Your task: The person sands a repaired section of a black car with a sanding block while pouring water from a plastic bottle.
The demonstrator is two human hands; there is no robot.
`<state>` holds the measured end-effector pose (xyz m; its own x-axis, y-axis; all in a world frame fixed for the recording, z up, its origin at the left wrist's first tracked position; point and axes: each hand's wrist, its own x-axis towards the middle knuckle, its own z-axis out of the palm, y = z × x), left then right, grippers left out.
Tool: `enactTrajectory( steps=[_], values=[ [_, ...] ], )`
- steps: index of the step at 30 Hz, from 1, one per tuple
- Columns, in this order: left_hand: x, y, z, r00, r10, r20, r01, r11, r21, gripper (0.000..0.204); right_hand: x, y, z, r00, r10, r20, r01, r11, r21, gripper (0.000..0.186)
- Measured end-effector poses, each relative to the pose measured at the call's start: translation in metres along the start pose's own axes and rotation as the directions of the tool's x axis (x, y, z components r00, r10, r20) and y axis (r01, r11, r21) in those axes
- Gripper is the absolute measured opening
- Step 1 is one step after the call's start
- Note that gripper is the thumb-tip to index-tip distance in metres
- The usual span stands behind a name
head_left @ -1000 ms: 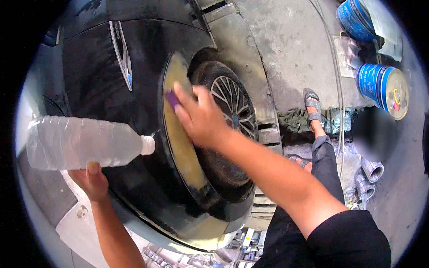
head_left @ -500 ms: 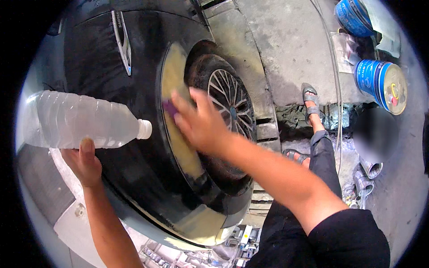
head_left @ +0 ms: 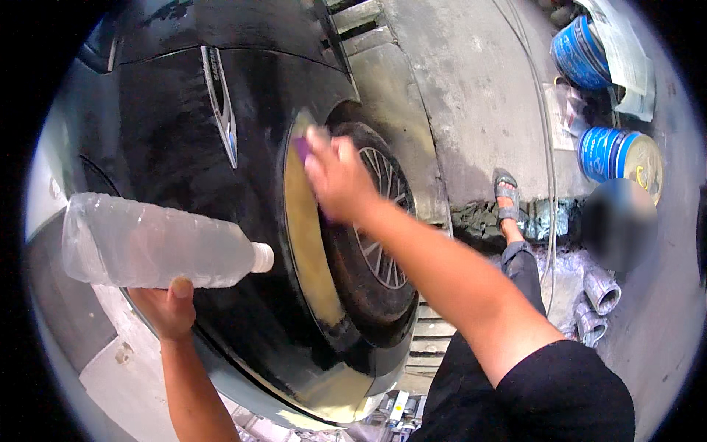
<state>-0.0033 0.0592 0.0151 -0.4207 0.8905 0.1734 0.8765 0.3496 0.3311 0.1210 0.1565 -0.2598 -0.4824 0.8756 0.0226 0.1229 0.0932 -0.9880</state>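
Note:
My left hand (head_left: 168, 306) grips a translucent plastic bottle (head_left: 158, 239) from below, tilted on its side with its white neck pointing right over the black car panel (head_left: 177, 110). My right hand (head_left: 339, 177), slightly blurred, is closed on a small purple block (head_left: 302, 149), pressed to the upper part of the yellowish filler strip (head_left: 309, 265) along the wheel arch. Just right of the strip is the wheel (head_left: 379, 280) with spoked rim, partly hidden by my right arm. A chrome trim piece (head_left: 219, 107) is on the panel above the bottle.
Blue buckets (head_left: 604, 153) stand at the right, with cables (head_left: 549, 184) on the concrete floor (head_left: 471, 88). Beside my sandaled foot (head_left: 507, 191) is a rough broken edge (head_left: 479, 222); silver duct-like tubes (head_left: 600, 287) lie below it. More cans (head_left: 401, 409) are at the bottom.
My right hand with the purple block has moved up along the filler strip. The bottle and my left hand are lower and further right in view than half a second ago.

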Motion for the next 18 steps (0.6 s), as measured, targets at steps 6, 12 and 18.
enactTrajectory(
  steps=[6,12,18],
  values=[
    [-0.001,-0.001,0.018,1.000,-0.014,0.023,0.018,0.985,-0.172,0.072,0.094,0.076,-0.042,0.886,0.411,0.214,-0.463,0.770,0.439,0.051],
    [0.011,0.009,-0.002,1.000,-0.016,0.025,0.020,0.986,-0.163,0.065,0.114,-0.035,-0.124,0.838,0.227,0.496,-0.538,0.202,0.818,0.057],
    [0.018,0.012,0.000,0.983,0.185,-0.013,-0.184,0.981,0.064,0.056,0.187,-0.266,-0.107,0.783,-0.208,0.586,-0.447,0.466,0.764,0.050]
  ],
)
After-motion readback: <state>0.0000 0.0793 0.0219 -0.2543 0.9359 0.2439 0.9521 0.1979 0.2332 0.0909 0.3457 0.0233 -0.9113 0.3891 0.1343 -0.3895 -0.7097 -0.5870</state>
